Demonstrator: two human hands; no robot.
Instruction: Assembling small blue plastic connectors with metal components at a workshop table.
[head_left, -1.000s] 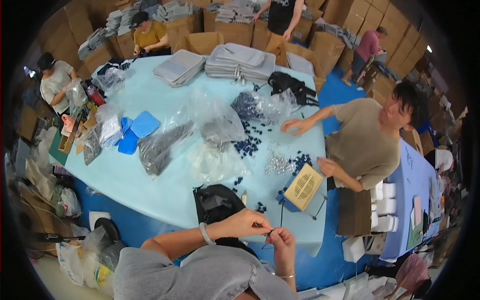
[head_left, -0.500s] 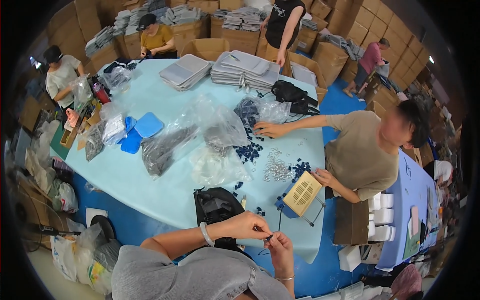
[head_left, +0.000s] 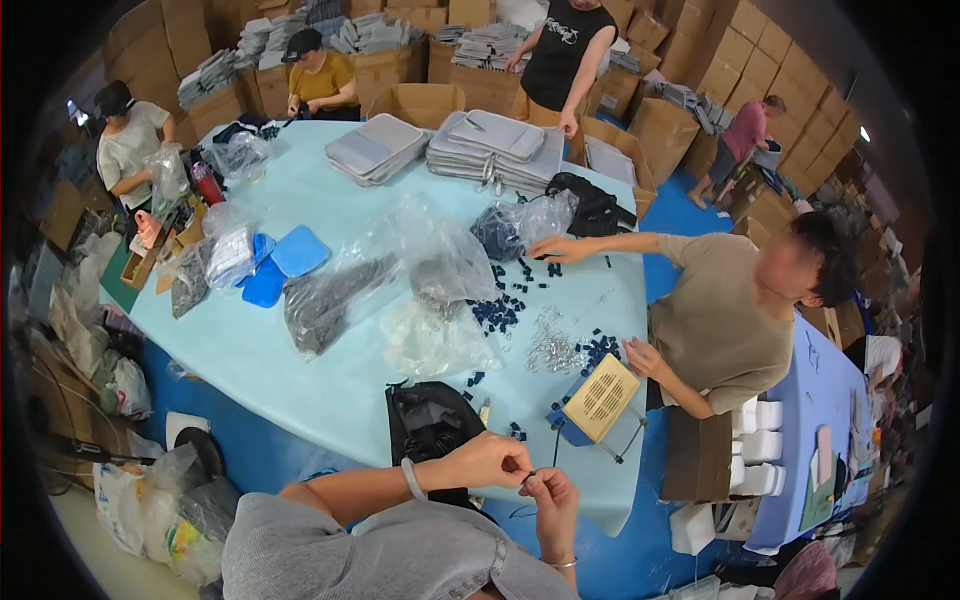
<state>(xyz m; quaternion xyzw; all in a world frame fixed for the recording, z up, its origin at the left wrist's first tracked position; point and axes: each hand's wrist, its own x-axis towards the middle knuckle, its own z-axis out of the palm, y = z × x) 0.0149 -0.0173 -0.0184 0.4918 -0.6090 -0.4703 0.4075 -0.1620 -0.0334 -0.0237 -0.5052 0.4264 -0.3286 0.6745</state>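
While the black bag (head_left: 432,428) lies just behind them, the left hand (head_left: 493,462) and right hand (head_left: 551,497) together pinch a small dark piece (head_left: 526,480), fingertips touching.

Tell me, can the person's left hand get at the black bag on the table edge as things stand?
Probably yes. The black bag lies just beyond the left hand with nothing between them, but its fingers are pinching something small together with the right hand.
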